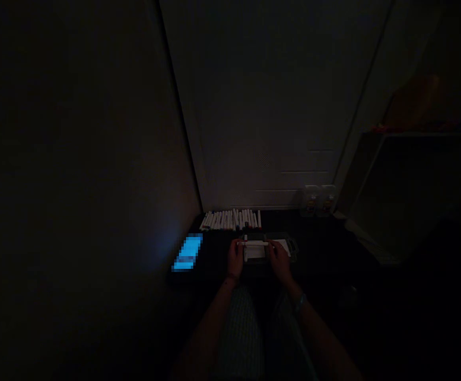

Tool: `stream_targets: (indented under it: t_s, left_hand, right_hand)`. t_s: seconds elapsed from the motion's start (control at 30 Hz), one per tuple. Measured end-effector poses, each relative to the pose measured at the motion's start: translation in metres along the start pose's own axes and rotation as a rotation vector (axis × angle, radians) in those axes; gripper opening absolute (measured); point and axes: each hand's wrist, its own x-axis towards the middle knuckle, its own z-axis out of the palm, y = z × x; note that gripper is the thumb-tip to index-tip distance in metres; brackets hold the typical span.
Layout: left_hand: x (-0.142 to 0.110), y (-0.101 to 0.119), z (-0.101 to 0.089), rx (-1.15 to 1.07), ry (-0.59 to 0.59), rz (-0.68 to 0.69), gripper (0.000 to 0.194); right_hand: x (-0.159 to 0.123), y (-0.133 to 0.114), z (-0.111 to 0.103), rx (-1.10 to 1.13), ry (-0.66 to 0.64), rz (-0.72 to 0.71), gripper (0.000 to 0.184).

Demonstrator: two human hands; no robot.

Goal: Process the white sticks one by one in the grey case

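Observation:
In the dim light, a white marker [256, 244] is held level between both hands. My left hand [236, 260] is closed on its left end, and my right hand [279, 260] pinches its right end. Beneath them lies a see-through plastic case [294, 246] with what looks like a handle on its right side. Inside its left part stands out a second white marker [246, 255], lying lengthwise away from me. Something white and flat, like paper [257, 253], shows in the case. The fingertips are too dark to make out fully.
A row of several white markers [230, 219] lies along the back of the dark table [325, 251]. At the left edge glows a blurred-out screen [187, 253]. Two clear containers [318, 201] stand at the back right, near a shelf unit [367, 164]. Walls close in behind and left.

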Motion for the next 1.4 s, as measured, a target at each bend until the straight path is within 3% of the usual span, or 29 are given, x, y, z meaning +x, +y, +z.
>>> stream_targets:
  t_s: [0.5, 1.4]
  left_hand:
    - [-0.0006, 0.0043, 0.0, 0.005, 0.01, -0.017, 0.031]
    - [-0.0005, -0.0004, -0.0002, 0.043, 0.019, 0.026, 0.028]
  right_hand:
    - [0.0009, 0.0011, 0.0021, 0.024, 0.005, 0.035, 0.032]
    - [-0.0007, 0.0034, 0.001, -0.023, -0.019, -0.029, 0.033]
